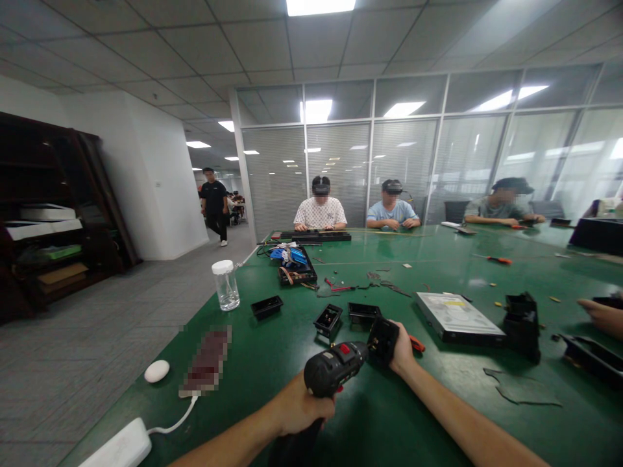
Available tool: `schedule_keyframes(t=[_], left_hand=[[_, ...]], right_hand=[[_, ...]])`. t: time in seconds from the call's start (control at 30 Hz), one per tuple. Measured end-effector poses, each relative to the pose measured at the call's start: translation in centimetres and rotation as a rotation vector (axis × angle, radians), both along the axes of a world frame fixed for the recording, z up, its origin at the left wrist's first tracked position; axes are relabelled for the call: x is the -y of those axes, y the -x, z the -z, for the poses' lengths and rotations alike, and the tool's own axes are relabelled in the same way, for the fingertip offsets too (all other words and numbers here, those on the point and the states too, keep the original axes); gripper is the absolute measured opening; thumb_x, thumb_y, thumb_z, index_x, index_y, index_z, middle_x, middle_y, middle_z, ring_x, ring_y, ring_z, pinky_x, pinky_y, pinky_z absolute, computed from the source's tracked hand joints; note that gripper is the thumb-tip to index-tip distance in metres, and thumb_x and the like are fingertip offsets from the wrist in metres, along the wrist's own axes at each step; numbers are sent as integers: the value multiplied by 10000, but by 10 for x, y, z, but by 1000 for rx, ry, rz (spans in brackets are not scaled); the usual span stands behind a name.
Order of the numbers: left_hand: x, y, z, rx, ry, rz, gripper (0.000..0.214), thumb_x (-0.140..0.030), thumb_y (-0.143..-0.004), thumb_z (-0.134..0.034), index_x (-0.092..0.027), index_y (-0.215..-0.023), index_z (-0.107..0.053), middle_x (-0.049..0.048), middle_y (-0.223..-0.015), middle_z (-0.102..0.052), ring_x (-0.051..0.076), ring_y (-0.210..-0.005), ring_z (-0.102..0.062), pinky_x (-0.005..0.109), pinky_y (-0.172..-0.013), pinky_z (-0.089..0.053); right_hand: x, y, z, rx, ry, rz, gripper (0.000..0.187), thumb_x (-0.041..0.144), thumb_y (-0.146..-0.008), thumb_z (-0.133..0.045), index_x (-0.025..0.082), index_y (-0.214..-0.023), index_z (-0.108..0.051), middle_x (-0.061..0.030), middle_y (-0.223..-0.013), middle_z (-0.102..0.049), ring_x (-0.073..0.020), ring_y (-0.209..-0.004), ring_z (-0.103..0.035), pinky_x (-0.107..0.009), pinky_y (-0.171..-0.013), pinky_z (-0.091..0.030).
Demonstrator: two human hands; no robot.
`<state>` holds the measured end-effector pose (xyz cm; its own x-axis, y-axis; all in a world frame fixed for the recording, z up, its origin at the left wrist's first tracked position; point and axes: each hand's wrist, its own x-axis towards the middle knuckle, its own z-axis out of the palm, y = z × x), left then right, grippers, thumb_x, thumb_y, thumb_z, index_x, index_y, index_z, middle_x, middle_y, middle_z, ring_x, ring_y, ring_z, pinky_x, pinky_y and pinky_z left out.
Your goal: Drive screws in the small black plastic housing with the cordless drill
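Glossy green tabletop [384,421]; left hand [305,410] clamps fingers round black-red drill [333,370], right hand [402,351] round black plastic box [384,338]; job seems midway, remainder unclear

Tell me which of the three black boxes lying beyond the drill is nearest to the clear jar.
The leftmost box, beside the jar; the middle box and rightmost box lie nearer the drill.

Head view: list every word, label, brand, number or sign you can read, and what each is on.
"NY": on the patterned white shirt.
Too small or blurred to read: the markings on the drill, the drive label and the small mark on the black shirt.
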<state>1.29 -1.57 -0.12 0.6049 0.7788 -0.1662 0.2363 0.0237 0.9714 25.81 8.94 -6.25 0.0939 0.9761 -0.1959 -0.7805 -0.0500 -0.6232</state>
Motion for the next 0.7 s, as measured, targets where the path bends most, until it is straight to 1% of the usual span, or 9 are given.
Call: schedule_keyframes(t=[0.23, 0.33, 0.47, 0.57, 0.7], left_hand=[[0, 0, 2, 21, -8, 2, 163, -95, -567, -497, -145, -722, -506, -35, -577, -454, 81, -501, -422, 213, -498, -357], [0, 0, 2, 7, -22, -4, 146, -96, -569, -499, -142, -707, -506, -32, -579, -452, 86, -512, -432, 217, -505, -362], [-1, 0, 6, 11, -32, -6, 171, -102, -577, -501, -145, -743, -511, -32, -589, -458, 87, -511, -430, 221, -503, -365], [-2, 1, 8, 23, -39, -9, 180, -99, -575, -496, -144, -748, -516, -29, -592, -466, 88, -511, -428, 222, -502, -366], [-1, 0, 5, 10, -27, -13, 143, -99, -576, -493, -140, -710, -517, -28, -572, -463, 90, -503, -430, 221, -496, -362]], right_hand=[[-1, 0, 1, -14, 11, 20, 124, 310, -681, -496, 208, -617, -524, 34, -467, -543, -142, -401, -504, -275, -407, -404], [-1, -1, 1, -19, 8, 4, 133, 310, -683, -492, 203, -612, -525, 30, -469, -546, -142, -400, -502, -275, -407, -401], [-1, -1, 2, -4, -2, -13, 147, 324, -682, -491, 203, -606, -527, 27, -445, -529, -148, -387, -493, -282, -404, -399], [-1, -1, 2, 4, -3, 0, 141, 325, -683, -492, 205, -621, -534, 28, -453, -534, -145, -390, -497, -279, -406, -403], [0, 0, 0, 12, 6, 8, 140, 320, -689, -493, 204, -627, -539, 27, -462, -542, -147, -402, -507, -278, -412, -410]])
